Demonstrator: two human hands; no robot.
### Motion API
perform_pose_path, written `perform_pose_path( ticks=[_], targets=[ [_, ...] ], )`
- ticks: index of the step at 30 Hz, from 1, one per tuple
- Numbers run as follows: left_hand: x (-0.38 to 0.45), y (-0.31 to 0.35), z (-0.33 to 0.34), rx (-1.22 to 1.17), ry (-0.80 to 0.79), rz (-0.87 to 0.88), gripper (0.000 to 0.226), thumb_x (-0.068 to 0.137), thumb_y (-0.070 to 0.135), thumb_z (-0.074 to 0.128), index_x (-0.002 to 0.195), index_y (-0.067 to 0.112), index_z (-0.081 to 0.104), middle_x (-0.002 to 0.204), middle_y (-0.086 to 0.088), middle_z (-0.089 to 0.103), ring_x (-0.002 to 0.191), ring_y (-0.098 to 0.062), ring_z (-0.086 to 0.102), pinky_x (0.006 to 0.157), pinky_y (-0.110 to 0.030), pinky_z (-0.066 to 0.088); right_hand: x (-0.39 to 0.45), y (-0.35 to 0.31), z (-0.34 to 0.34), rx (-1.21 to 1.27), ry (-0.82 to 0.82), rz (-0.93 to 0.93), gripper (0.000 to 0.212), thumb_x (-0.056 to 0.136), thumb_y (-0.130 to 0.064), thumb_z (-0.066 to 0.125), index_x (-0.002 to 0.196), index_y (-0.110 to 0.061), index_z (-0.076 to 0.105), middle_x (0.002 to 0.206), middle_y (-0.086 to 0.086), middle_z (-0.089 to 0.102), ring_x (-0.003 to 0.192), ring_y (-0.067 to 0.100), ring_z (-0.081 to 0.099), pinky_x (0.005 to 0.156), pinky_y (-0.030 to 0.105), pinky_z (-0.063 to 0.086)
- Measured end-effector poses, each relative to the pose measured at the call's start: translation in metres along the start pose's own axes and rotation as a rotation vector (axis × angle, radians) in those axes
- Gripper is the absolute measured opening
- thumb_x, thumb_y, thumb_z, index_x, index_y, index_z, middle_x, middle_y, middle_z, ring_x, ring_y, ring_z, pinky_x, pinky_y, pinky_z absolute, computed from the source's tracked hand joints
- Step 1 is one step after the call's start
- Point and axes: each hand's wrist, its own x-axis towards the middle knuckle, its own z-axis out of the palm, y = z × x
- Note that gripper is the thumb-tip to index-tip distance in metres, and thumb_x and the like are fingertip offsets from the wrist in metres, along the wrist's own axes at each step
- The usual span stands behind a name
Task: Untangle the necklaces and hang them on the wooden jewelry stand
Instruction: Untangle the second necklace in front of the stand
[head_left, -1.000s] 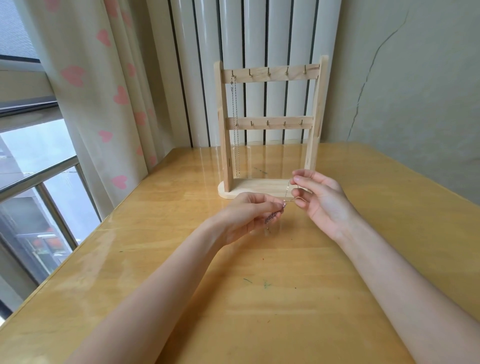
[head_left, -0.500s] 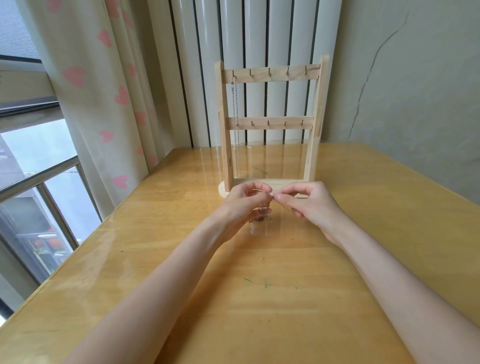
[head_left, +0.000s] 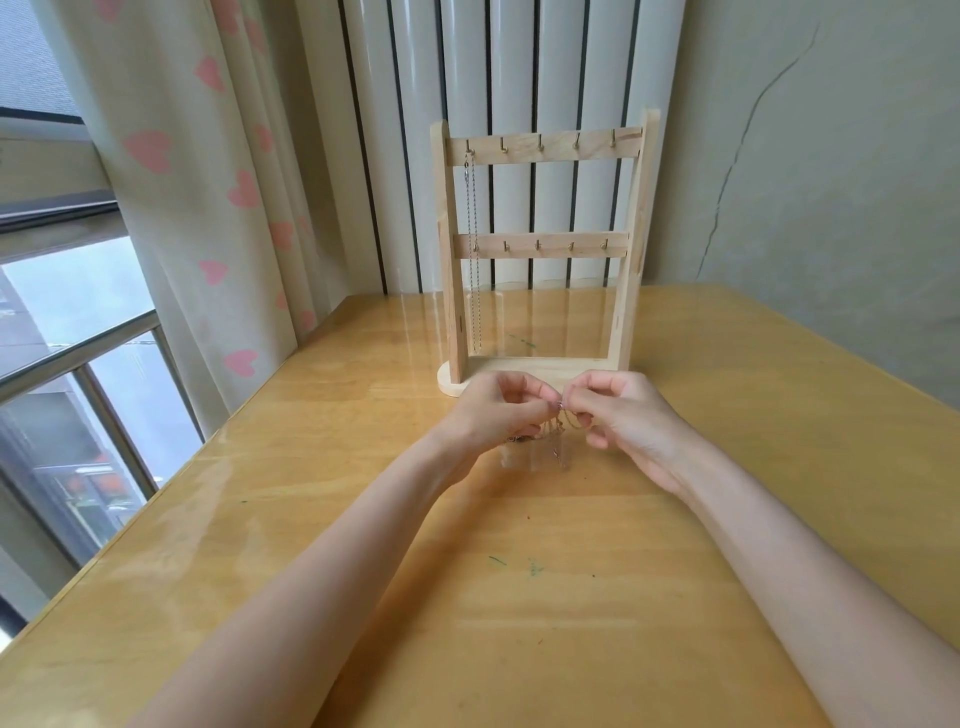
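A wooden jewelry stand (head_left: 626, 249) with two rows of small hooks stands at the back of the table. One silver necklace (head_left: 472, 249) hangs from the leftmost top hook, reaching almost to the stand's base. Just in front of the base, my left hand (head_left: 493, 410) and my right hand (head_left: 618, 415) meet fingertip to fingertip. Both pinch a thin tangled chain (head_left: 558, 431), whose loops dangle between them above the tabletop. Part of the chain is hidden under my left palm.
The yellow wooden table (head_left: 519, 597) has small green marks near its middle. A heart-patterned curtain (head_left: 171, 156) and a window lie to the left. White vertical panels (head_left: 519, 67) and a cracked wall (head_left: 831, 156) close off the back.
My hands have come closer together and risen slightly toward the stand's base. The right hand's fingers went from spread to pinching the chain beside the left fingertips.
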Motion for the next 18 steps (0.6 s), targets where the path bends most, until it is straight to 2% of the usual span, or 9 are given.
perform_pose_path(
  ticks=[2, 5, 7, 10, 12, 15, 18],
  targets=[
    [0.000, 0.000, -0.002, 0.031, 0.015, -0.005, 0.008, 0.084, 0.006, 0.063, 0.080, 0.013, 0.066, 0.075, -0.003, 0.062, 0.063, -0.011, 0.053, 0.061, -0.017, 0.045, 0.000, 0.000, 0.000, -0.007, 0.018, -0.005, 0.008, 0.081, -0.004, 0.063, 0.074, -0.006, 0.061, 0.071, 0.004, 0.050, 0.061, 0.011, 0.042, 0.046, 0.020, 0.032],
    [0.000, -0.001, -0.004, 0.039, 0.010, -0.010, 0.009, 0.083, 0.005, 0.064, 0.078, 0.012, 0.066, 0.073, -0.004, 0.061, 0.064, -0.012, 0.052, 0.066, -0.020, 0.047, 0.000, 0.000, 0.002, -0.040, 0.046, -0.029, 0.007, 0.079, -0.001, 0.065, 0.074, -0.004, 0.062, 0.063, 0.004, 0.055, 0.052, 0.013, 0.041, 0.050, 0.019, 0.037],
    [-0.001, -0.001, -0.005, 0.035, -0.007, -0.015, 0.006, 0.083, 0.008, 0.066, 0.078, 0.011, 0.067, 0.071, -0.002, 0.062, 0.065, -0.010, 0.052, 0.069, -0.020, 0.049, 0.000, 0.000, 0.002, -0.087, 0.057, -0.040, 0.007, 0.078, -0.002, 0.067, 0.074, -0.005, 0.062, 0.058, 0.001, 0.057, 0.046, 0.010, 0.041, 0.057, 0.021, 0.039],
    [-0.002, -0.002, -0.009, 0.003, -0.038, -0.034, 0.008, 0.084, 0.014, 0.067, 0.077, 0.012, 0.067, 0.068, 0.001, 0.062, 0.062, -0.006, 0.054, 0.072, -0.021, 0.051, -0.001, -0.001, 0.001, -0.087, 0.041, -0.060, 0.009, 0.079, -0.001, 0.068, 0.075, -0.006, 0.061, 0.056, 0.000, 0.057, 0.043, 0.006, 0.043, 0.057, 0.020, 0.040],
    [-0.003, -0.003, -0.011, -0.012, -0.054, -0.050, 0.009, 0.084, 0.016, 0.068, 0.076, 0.012, 0.067, 0.063, 0.006, 0.063, 0.060, -0.003, 0.055, 0.071, -0.020, 0.051, -0.001, -0.003, 0.001, -0.047, 0.023, -0.070, 0.013, 0.079, 0.000, 0.069, 0.078, -0.007, 0.058, 0.057, 0.001, 0.058, 0.043, 0.005, 0.045, 0.054, 0.017, 0.041],
    [-0.002, -0.003, -0.012, -0.023, -0.053, -0.086, 0.009, 0.085, 0.014, 0.066, 0.076, 0.013, 0.066, 0.068, 0.005, 0.064, 0.064, -0.002, 0.056, 0.074, -0.020, 0.051, -0.002, -0.004, 0.001, -0.026, 0.000, -0.057, 0.019, 0.079, 0.000, 0.068, 0.082, -0.011, 0.052, 0.059, 0.001, 0.058, 0.044, 0.006, 0.045, 0.052, 0.013, 0.041],
    [-0.002, -0.003, -0.010, -0.044, -0.068, -0.130, 0.014, 0.084, 0.009, 0.062, 0.072, 0.015, 0.064, 0.065, 0.005, 0.063, 0.065, -0.004, 0.055, 0.075, -0.021, 0.050, -0.002, -0.003, 0.003, -0.020, -0.040, -0.022, 0.023, 0.081, 0.001, 0.066, 0.085, -0.012, 0.048, 0.063, 0.003, 0.058, 0.050, 0.012, 0.043, 0.055, 0.018, 0.039]
  ],
)
